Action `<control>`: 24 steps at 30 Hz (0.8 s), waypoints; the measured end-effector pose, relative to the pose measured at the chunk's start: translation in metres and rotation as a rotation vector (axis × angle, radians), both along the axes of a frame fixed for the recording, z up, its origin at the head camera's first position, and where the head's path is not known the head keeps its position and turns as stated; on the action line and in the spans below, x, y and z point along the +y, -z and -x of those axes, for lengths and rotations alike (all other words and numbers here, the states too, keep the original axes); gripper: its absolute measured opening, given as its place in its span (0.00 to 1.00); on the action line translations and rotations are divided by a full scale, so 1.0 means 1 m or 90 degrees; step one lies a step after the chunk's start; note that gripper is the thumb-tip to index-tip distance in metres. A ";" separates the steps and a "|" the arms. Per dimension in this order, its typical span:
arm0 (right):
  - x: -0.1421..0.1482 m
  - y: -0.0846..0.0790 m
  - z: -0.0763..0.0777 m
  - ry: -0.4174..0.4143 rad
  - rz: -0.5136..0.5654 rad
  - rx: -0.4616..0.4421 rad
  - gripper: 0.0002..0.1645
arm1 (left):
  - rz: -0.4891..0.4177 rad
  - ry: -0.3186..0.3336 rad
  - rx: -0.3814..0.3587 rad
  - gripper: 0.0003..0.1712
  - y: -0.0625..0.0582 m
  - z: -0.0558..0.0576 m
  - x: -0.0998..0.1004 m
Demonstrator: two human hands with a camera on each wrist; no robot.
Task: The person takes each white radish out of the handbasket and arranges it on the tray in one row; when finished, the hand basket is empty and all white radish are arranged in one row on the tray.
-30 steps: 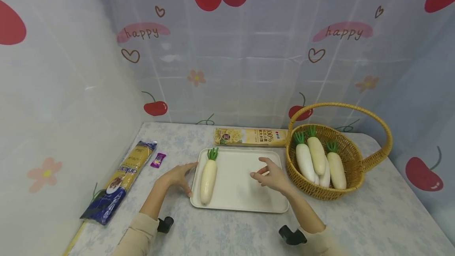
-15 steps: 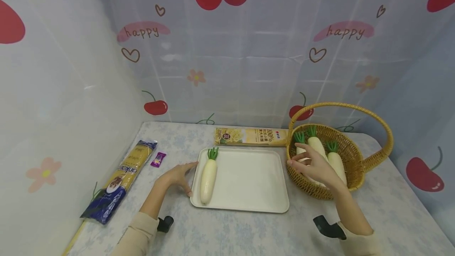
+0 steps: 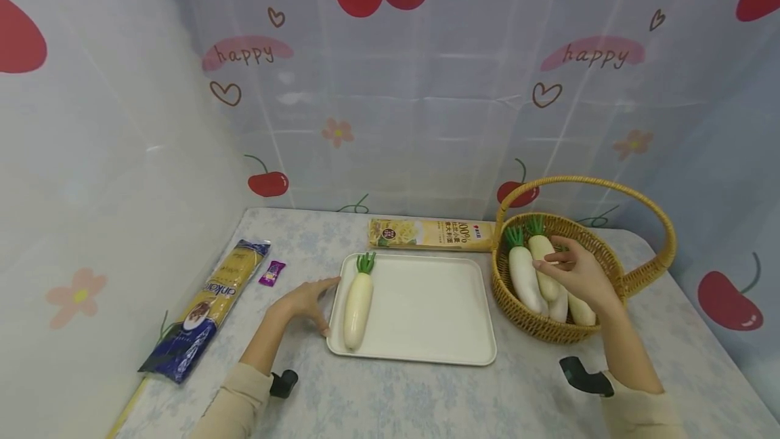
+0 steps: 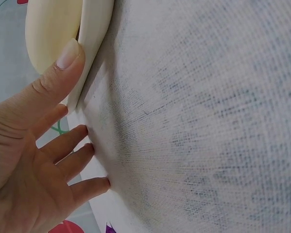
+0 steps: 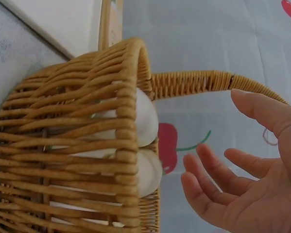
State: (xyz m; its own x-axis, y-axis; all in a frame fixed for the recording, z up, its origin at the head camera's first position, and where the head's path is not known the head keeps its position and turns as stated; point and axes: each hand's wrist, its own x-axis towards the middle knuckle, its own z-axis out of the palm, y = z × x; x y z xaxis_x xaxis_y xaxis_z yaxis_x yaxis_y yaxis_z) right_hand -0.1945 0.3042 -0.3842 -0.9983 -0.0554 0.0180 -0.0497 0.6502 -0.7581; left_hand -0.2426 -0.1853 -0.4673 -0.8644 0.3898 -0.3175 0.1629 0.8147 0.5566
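Observation:
A white radish (image 3: 358, 310) with a green top lies along the left side of the cream tray (image 3: 426, 310). My left hand (image 3: 307, 302) touches the tray's left rim, thumb near the front corner and fingers spread toward the back; in the left wrist view its thumb (image 4: 62, 68) lies at the rim beside the radish. My right hand (image 3: 579, 273) hovers over the wicker basket (image 3: 518, 314) with bent, parted fingers and holds nothing. Several white radishes (image 3: 524, 273) lie in the basket, one partly hidden behind this hand. The right wrist view shows the hand (image 5: 247, 179) apart from the basket's rim.
A yellow noodle pack (image 3: 429, 234) lies behind the tray, its right end against the basket. To the left are a blue and gold pasta bag (image 3: 207, 310) and a small purple packet (image 3: 271, 274). The basket's tall handle (image 3: 585, 180) arches above its back.
From above the tray, my right hand has moved right, past the basket's left rim, to over the radishes inside. My left hand has stayed at the tray's rim.

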 end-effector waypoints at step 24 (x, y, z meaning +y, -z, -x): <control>0.020 0.031 0.009 0.036 -0.024 -0.068 0.52 | 0.003 -0.001 0.002 0.65 0.002 -0.001 -0.001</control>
